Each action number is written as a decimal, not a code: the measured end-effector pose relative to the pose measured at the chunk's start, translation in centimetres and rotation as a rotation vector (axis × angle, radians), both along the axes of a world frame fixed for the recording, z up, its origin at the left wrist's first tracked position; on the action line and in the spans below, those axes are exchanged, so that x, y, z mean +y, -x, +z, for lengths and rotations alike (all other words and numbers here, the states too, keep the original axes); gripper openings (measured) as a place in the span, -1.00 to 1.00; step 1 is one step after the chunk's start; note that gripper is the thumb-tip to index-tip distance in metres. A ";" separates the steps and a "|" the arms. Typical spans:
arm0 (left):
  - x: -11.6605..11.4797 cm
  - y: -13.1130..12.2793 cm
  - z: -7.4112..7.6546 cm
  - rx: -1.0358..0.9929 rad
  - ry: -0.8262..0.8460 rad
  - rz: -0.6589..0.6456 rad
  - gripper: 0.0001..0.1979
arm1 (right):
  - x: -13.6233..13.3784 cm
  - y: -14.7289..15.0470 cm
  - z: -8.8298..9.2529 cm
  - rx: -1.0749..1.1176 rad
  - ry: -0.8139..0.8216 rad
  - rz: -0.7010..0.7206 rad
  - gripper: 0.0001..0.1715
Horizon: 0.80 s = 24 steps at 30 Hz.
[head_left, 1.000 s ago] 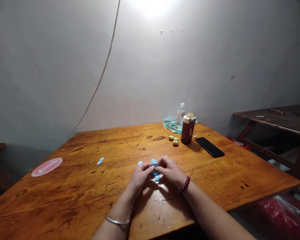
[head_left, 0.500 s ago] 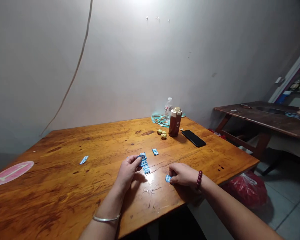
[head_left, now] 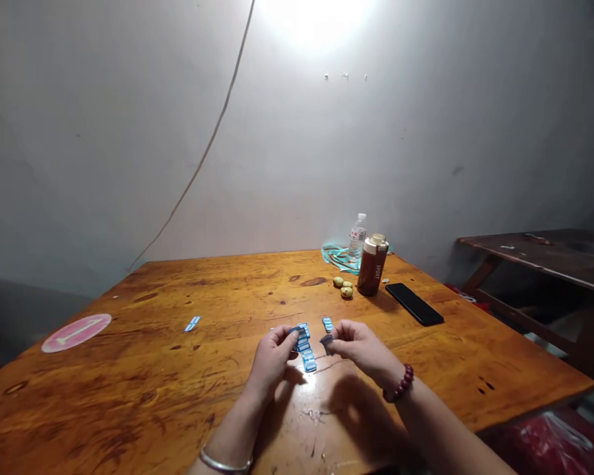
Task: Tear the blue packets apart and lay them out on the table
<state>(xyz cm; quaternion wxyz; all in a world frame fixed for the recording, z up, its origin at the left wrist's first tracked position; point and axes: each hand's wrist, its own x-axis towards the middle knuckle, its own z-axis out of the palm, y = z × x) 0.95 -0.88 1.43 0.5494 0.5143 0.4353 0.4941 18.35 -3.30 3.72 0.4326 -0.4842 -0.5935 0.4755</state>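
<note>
My left hand (head_left: 272, 361) is closed, pinching a small blue-and-dark label (head_left: 297, 330) between thumb and fingers. Under and beside its fingertips, a column of overlapping blue-and-white labels (head_left: 307, 359) lies on the wooden table (head_left: 237, 290). To the right of that column, my right hand (head_left: 365, 346) pinches another small dark-blue label (head_left: 326, 341), held a little above the tabletop. Just behind the right fingertips sits a short stack of blue-and-white labels (head_left: 327, 323). A separate blue-and-white label (head_left: 193, 324) lies off to the left.
Behind my right hand are several yellowish oval items (head_left: 346, 291), a brown SPORT flask (head_left: 371, 267), a clear bottle (head_left: 358, 234), turquoise straps (head_left: 337, 257) and a black phone (head_left: 414, 304). A pink numbered disc (head_left: 76, 332) marks the left. Another table (head_left: 534, 260) stands right.
My right hand has lifted a label off the near tabletop and brought it up and inward, close to the left hand. The left hand keeps its pinch. The view has shifted left and up.
</note>
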 end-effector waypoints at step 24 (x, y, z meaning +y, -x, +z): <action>0.3 0.4 0.3 -0.079 0.066 0.106 -0.77 | 3.6 5.2 -2.6 0.190 -0.103 0.007 -0.73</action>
